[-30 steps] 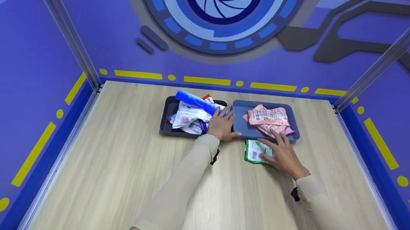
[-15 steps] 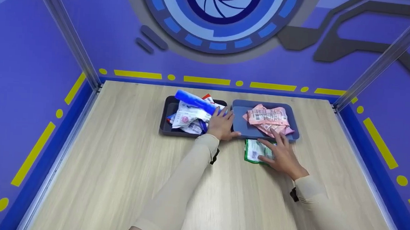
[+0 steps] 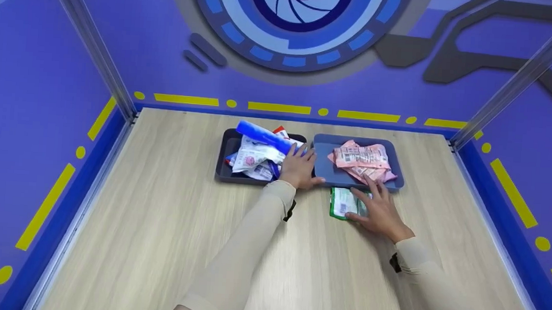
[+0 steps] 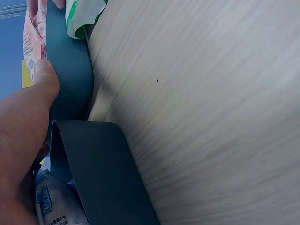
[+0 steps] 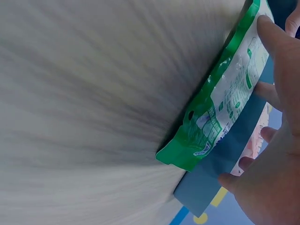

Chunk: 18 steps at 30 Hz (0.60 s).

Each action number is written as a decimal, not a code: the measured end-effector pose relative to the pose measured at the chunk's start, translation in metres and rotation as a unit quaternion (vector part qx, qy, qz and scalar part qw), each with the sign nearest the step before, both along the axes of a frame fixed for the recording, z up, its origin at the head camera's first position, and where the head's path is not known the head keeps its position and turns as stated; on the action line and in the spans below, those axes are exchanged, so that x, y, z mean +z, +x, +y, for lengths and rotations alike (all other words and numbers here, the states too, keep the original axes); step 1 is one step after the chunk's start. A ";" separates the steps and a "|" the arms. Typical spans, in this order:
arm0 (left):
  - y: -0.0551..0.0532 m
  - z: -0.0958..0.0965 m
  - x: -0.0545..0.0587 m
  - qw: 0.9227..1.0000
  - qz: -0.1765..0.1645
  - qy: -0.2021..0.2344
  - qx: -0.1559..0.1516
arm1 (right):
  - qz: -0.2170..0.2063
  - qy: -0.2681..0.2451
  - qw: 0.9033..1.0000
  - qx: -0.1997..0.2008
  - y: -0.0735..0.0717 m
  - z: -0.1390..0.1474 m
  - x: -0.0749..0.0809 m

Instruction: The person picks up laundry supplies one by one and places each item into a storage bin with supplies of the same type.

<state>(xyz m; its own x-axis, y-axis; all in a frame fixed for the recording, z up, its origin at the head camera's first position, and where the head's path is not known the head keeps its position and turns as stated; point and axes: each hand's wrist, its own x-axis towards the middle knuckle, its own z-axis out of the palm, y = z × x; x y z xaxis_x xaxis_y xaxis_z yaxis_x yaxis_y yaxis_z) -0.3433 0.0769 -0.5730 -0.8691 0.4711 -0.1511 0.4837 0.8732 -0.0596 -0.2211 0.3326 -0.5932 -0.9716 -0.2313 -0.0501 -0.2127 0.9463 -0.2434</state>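
My left hand (image 3: pixel 298 168) lies over the right end of the dark left tray (image 3: pixel 221 168), fingers spread near the end of a long blue tube-shaped pack (image 3: pixel 263 136). Its thumb reaches the rim of the grey-blue right tray (image 3: pixel 323 150). White packets (image 3: pixel 254 158) lie jumbled under the blue pack. My right hand (image 3: pixel 381 213) spans a green and white packet (image 3: pixel 342 203) flat on the table before the right tray. In the right wrist view, its thumb touches the packet (image 5: pixel 234 89) and another fingertip meets the far edge. Pink packets (image 3: pixel 362 160) lie stacked in the right tray.
Both trays stand side by side on the wooden table (image 3: pixel 171 215), near the back wall (image 3: pixel 166 71). A corner of a red packet (image 3: pixel 281 130) sticks up behind the blue pack. Purple side walls (image 3: pixel 29 111) with metal posts bound the table.
My right hand's thumb and forefinger have shifted slightly over the green and white packet. The left hand, the trays and their contents stay in place.
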 end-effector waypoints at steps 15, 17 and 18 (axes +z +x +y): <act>-0.004 0.001 -0.003 1.000 -0.013 0.006 0.001 | 0.029 -0.023 0.999 0.009 0.007 0.001 -0.004; -0.003 0.001 -0.002 1.000 -0.010 0.008 0.001 | 0.028 -0.025 0.999 0.007 0.008 0.001 -0.004; -0.003 0.001 -0.002 1.000 -0.009 0.009 0.001 | 0.026 -0.025 0.999 0.005 0.008 0.001 -0.004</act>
<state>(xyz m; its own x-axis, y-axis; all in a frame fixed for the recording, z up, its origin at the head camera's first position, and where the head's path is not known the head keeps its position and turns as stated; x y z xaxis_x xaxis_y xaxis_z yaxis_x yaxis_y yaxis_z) -0.3463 0.0777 -0.5752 -0.8668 0.4727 -0.1585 0.4835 0.8746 -0.0354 -0.2128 0.3336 -0.5972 -0.9702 -0.2417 0.0133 -0.2358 0.9309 -0.2789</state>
